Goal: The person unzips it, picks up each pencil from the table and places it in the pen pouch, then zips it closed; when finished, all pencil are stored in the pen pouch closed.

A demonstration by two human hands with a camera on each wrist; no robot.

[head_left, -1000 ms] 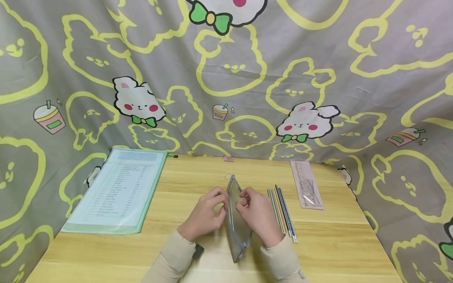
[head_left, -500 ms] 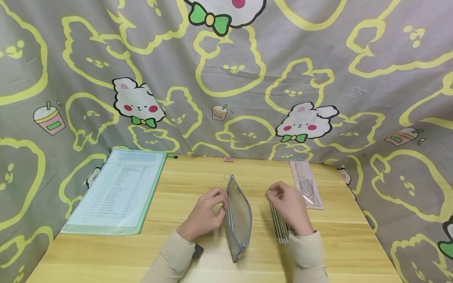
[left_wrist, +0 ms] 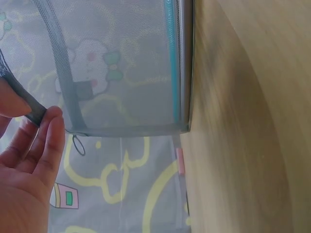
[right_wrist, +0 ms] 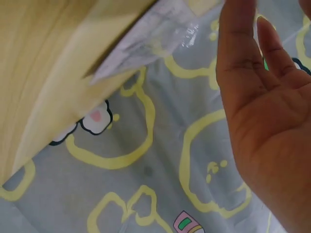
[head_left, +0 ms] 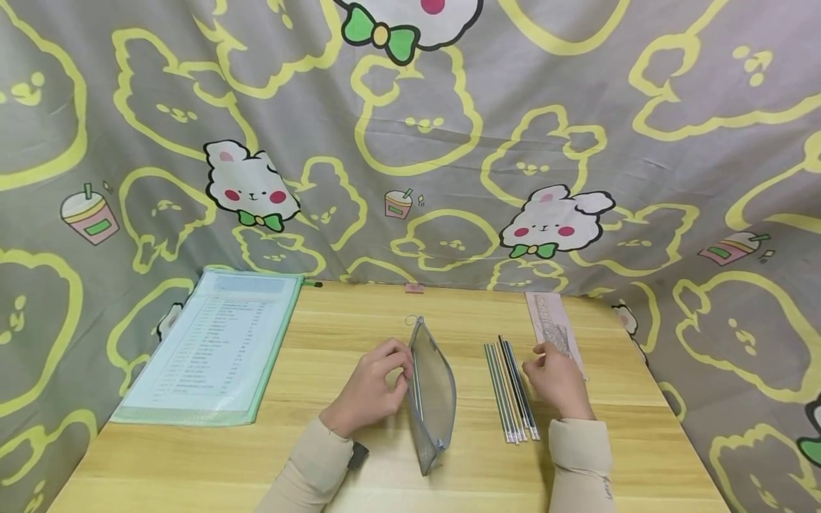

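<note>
My left hand (head_left: 374,388) pinches the left edge of a grey mesh zipper pouch (head_left: 437,385), which stands with its mouth spread. In the left wrist view, thumb and fingers grip its dark rim band, and slim teal and silvery pencils (left_wrist: 175,73) show inside through the mesh (left_wrist: 121,58). To the pouch's right, several pencils (head_left: 507,392) lie side by side on the table. My right hand (head_left: 559,381) hovers just right of them, over the near end of a pink flat packet (head_left: 541,313). Nothing shows in its fingers, which look extended in the right wrist view.
A clear zip folder (head_left: 205,342) with a printed sheet and green edging lies at the left. Beside its far corner is a dark-tipped stick (head_left: 313,283). A small pink block (head_left: 414,288) sits at the table's back edge, against the patterned curtain (head_left: 308,107).
My right hand has left the pouch's mouth, passed over the loose pencils and moved right toward the pink packet. The left hand keeps its pinch on the pouch.
</note>
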